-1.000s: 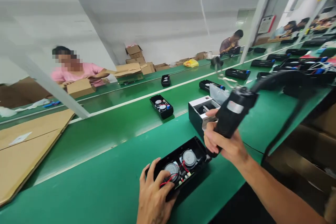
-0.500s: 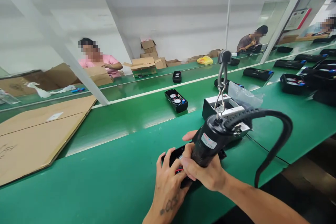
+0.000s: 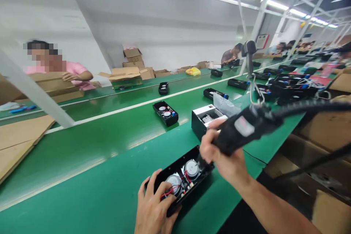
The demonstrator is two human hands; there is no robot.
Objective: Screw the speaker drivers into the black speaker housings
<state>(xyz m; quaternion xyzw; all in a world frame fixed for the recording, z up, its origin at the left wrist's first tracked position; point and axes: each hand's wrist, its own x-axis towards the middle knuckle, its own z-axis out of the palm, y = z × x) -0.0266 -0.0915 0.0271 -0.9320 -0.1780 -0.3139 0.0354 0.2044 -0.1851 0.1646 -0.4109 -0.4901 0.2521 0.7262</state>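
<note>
A black open speaker housing with two round drivers and red wires lies on the green belt right in front of me. My left hand grips its near left end, fingers wrapped over the edge. My right hand is closed round a black electric screwdriver that hangs from a hook and cable; its tip points down at the housing's right end.
A small box of parts stands just behind the housing. More black housings sit along the belts. A person in pink handles cardboard boxes at the far left. Other workers sit further along. Flat cardboard lies left.
The screwdriver has swung from over the housing's middle to its right end and tilted to the right. My left hand stays on the housing. The camera view has shifted.
</note>
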